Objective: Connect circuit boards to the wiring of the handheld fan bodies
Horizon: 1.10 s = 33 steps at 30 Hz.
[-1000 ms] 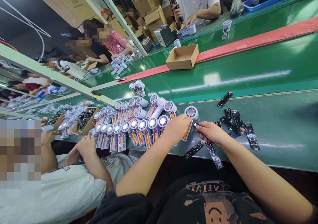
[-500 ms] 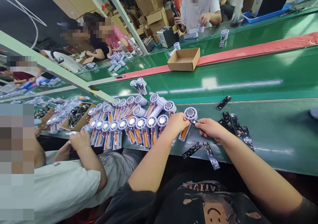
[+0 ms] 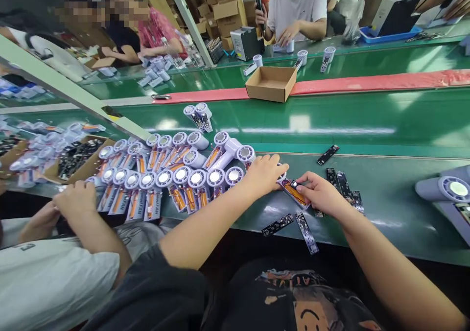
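My left hand is closed over the round head of a lavender fan, whose open handle shows an orange part and points toward my body and to the right. The fingers of my right hand pinch a small dark circuit board over that handle. Several black boards lie beside my right hand, one of them farther back. Two more boards rest near the table's front edge. Rows of lavender fans with orange parts stretch to the left of my left hand.
An open cardboard box stands beside the red strip across the green belt. At the right edge lie large lavender fans. A person's hands work at the left, near a box of boards. More people sit across the belt.
The fan under my left hand has turned, its handle now pointing to the right. My right hand has moved slightly right with the board. Large fans have come into view at the right edge.
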Available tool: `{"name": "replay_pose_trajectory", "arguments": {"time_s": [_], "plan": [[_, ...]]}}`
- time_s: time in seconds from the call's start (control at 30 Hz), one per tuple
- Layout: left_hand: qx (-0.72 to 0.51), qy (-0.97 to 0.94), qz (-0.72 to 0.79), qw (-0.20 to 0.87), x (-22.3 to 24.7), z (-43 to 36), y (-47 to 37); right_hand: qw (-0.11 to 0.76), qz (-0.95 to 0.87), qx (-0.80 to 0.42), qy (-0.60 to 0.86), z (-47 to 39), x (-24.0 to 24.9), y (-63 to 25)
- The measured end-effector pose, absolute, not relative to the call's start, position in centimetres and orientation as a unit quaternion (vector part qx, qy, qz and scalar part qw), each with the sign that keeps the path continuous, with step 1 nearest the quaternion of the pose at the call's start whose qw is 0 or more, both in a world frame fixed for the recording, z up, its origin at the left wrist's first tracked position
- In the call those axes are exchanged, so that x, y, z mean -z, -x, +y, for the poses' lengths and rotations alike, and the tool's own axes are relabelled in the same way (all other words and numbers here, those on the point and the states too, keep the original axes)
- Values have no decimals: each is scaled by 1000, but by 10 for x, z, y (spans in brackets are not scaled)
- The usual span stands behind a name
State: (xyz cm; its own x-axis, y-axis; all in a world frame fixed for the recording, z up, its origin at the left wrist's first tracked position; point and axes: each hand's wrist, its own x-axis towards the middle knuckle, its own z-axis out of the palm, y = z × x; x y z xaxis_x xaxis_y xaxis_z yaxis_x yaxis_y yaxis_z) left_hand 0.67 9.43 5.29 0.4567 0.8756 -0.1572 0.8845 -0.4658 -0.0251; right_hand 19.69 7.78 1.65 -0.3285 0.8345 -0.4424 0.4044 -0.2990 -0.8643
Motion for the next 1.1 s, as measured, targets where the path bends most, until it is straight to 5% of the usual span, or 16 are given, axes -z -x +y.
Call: {"name": "replay_pose_trajectory", "arguments": {"time_s": [0.13,0.43,0.7,1.1], "plan": [[18,-817,574,41,-48,61,-16,164,-615,-537,554,64,-11,-206],[-12,-906,414,84,-43,77,-2,122,-727,-412,536,59,-18,-210],[-28,-906,411,93,-43,74,2,184,-806,-272,493,54,-19,-210],[-75,-835,480,258,-40,80,-8,211,-815,-229,488,49,-15,-213]]}}
